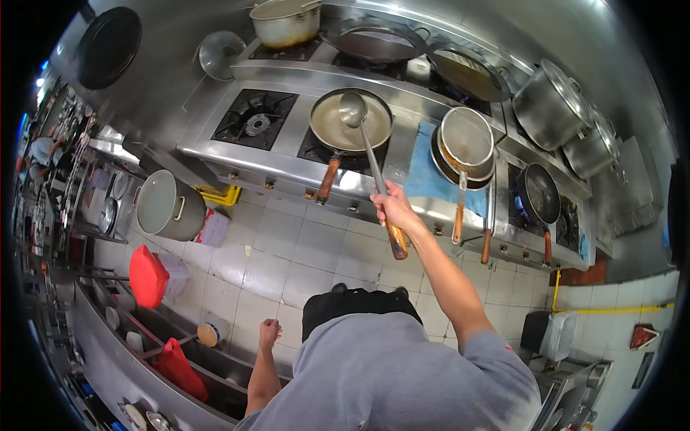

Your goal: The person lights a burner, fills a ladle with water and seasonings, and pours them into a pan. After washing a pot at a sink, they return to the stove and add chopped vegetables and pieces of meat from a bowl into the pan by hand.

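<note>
Currently, the right hand (394, 206) is closed around the ladle (353, 110) (left hand (269, 334) curled shut, nothing visible inside), bowl over the pan (315, 128). Wrist rotation could spill any contents; bumping the pan handle (328, 179) could dislodge the pan.

Blue cloth (424, 169), red bag (180, 370), yellow pipe (618, 310), grey shirt (402, 373), brown wooden pan handle (328, 181), white-tiled floor (266, 233).

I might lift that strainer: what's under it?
Under the strainer shows the edge of a pan, on a blue cloth. The strainer hides most of the pan's inside, so its full contents can't be made out.
</note>
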Demonstrator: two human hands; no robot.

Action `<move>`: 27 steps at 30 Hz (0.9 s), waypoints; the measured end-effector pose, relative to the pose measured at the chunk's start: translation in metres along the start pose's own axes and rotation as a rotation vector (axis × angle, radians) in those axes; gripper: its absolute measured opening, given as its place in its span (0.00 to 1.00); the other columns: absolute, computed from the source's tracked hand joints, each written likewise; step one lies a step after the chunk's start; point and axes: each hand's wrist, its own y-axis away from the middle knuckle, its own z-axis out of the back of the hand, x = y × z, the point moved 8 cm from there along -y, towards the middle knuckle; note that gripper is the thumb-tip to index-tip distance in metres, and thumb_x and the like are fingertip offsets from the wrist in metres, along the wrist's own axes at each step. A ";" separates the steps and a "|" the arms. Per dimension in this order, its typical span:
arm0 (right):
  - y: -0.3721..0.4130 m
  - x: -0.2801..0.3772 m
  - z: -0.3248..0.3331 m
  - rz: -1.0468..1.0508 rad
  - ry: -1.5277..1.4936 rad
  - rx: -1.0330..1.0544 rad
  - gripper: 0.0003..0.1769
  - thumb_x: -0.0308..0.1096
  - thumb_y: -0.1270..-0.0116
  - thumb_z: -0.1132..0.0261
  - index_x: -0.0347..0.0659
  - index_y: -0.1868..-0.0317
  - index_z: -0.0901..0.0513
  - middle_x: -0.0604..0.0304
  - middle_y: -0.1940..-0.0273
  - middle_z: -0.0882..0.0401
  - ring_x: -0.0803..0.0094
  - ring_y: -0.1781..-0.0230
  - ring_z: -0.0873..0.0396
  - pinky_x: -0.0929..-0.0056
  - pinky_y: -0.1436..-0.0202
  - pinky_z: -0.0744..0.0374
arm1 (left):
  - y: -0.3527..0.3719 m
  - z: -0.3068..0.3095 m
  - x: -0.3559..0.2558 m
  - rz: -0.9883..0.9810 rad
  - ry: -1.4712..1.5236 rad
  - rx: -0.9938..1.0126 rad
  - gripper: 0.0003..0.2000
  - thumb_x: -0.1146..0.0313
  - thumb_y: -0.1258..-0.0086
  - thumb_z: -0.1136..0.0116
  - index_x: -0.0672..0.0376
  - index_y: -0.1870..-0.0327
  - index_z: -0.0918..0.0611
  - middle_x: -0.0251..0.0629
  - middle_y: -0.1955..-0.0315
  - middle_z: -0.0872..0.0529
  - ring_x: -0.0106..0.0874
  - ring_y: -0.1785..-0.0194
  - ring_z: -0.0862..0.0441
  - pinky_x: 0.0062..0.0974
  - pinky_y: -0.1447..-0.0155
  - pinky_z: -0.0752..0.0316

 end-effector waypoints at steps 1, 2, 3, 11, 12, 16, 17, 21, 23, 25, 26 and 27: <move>-0.008 -0.003 -0.009 -0.003 0.030 0.025 0.12 0.27 0.33 0.41 0.41 0.51 0.32 0.66 0.76 0.33 0.78 0.86 0.32 0.72 0.87 0.31 | 0.002 0.007 0.014 0.024 0.033 -0.005 0.11 0.64 0.28 0.45 0.63 0.55 0.20 0.36 0.73 0.17 0.25 0.73 0.19 0.25 0.73 0.22; -0.015 -0.005 -0.015 0.001 0.066 0.032 0.12 0.27 0.33 0.41 0.40 0.52 0.32 0.66 0.76 0.33 0.78 0.86 0.32 0.72 0.87 0.31 | 0.004 0.012 0.028 0.050 0.067 -0.010 0.11 0.64 0.28 0.45 0.63 0.55 0.20 0.36 0.73 0.17 0.25 0.73 0.19 0.25 0.73 0.22; -0.018 -0.006 -0.021 0.005 0.102 0.039 0.12 0.27 0.33 0.41 0.40 0.52 0.32 0.65 0.77 0.33 0.77 0.86 0.32 0.72 0.87 0.31 | 0.009 0.016 0.042 0.078 0.057 -0.032 0.10 0.65 0.28 0.46 0.63 0.56 0.20 0.35 0.73 0.17 0.25 0.73 0.19 0.25 0.72 0.22; -0.041 -0.019 -0.035 -0.046 0.205 -0.063 0.13 0.26 0.34 0.40 0.38 0.51 0.32 0.65 0.77 0.33 0.76 0.86 0.31 0.72 0.87 0.31 | 0.044 0.008 0.119 0.257 0.124 -0.034 0.10 0.63 0.29 0.47 0.61 0.56 0.21 0.36 0.73 0.17 0.29 0.73 0.19 0.31 0.71 0.22; -0.044 -0.021 -0.035 -0.054 0.183 -0.051 0.13 0.26 0.34 0.40 0.38 0.52 0.32 0.65 0.77 0.33 0.76 0.85 0.31 0.71 0.86 0.30 | 0.046 0.006 0.119 0.257 0.127 -0.029 0.10 0.63 0.29 0.47 0.61 0.56 0.21 0.36 0.73 0.17 0.29 0.73 0.19 0.31 0.71 0.22; -0.048 -0.023 -0.042 -0.103 -0.073 0.023 0.12 0.29 0.31 0.41 0.39 0.51 0.31 0.66 0.76 0.33 0.79 0.85 0.34 0.75 0.85 0.32 | 0.034 0.002 0.105 0.196 0.105 -0.023 0.10 0.64 0.28 0.47 0.61 0.55 0.21 0.36 0.73 0.17 0.28 0.73 0.19 0.29 0.72 0.23; -0.050 -0.026 -0.043 -0.144 -0.212 0.062 0.11 0.30 0.30 0.42 0.39 0.50 0.30 0.67 0.75 0.33 0.80 0.85 0.35 0.76 0.85 0.32 | 0.027 0.001 0.098 0.179 0.103 -0.022 0.10 0.64 0.28 0.47 0.61 0.55 0.21 0.36 0.73 0.17 0.28 0.73 0.19 0.28 0.72 0.23; -0.060 -0.025 -0.047 -0.287 -0.772 0.300 0.12 0.31 0.27 0.44 0.37 0.47 0.28 0.69 0.74 0.33 0.83 0.83 0.36 0.81 0.83 0.32 | 0.006 0.004 0.062 0.095 0.099 -0.013 0.09 0.65 0.27 0.47 0.61 0.56 0.21 0.36 0.73 0.17 0.25 0.74 0.19 0.25 0.73 0.23; -0.056 -0.017 -0.049 -0.331 -1.011 0.403 0.12 0.30 0.26 0.46 0.33 0.46 0.28 0.69 0.74 0.33 0.85 0.83 0.36 0.83 0.83 0.32 | -0.004 0.004 0.045 0.075 0.111 0.015 0.09 0.65 0.27 0.47 0.61 0.55 0.21 0.36 0.72 0.17 0.25 0.74 0.19 0.24 0.73 0.23; -0.049 -0.008 -0.049 -0.350 -1.121 0.451 0.13 0.30 0.26 0.47 0.32 0.46 0.28 0.69 0.74 0.34 0.85 0.83 0.35 0.83 0.83 0.32 | -0.011 0.004 0.031 0.057 0.106 0.028 0.09 0.65 0.27 0.47 0.61 0.56 0.21 0.35 0.73 0.17 0.24 0.73 0.19 0.24 0.72 0.22; -0.045 -0.004 -0.049 -0.360 -1.177 0.476 0.13 0.30 0.26 0.47 0.31 0.46 0.29 0.69 0.74 0.34 0.85 0.83 0.35 0.83 0.83 0.31 | -0.013 0.004 0.025 0.049 0.095 0.028 0.09 0.65 0.28 0.46 0.61 0.56 0.21 0.34 0.73 0.17 0.24 0.73 0.19 0.23 0.72 0.22; -0.038 0.003 -0.051 -0.375 -1.186 0.482 0.10 0.29 0.27 0.45 0.31 0.51 0.28 0.68 0.75 0.34 0.84 0.83 0.35 0.84 0.83 0.31 | -0.015 0.004 0.022 0.042 0.083 0.028 0.09 0.64 0.28 0.46 0.60 0.57 0.21 0.33 0.73 0.17 0.24 0.73 0.19 0.23 0.72 0.21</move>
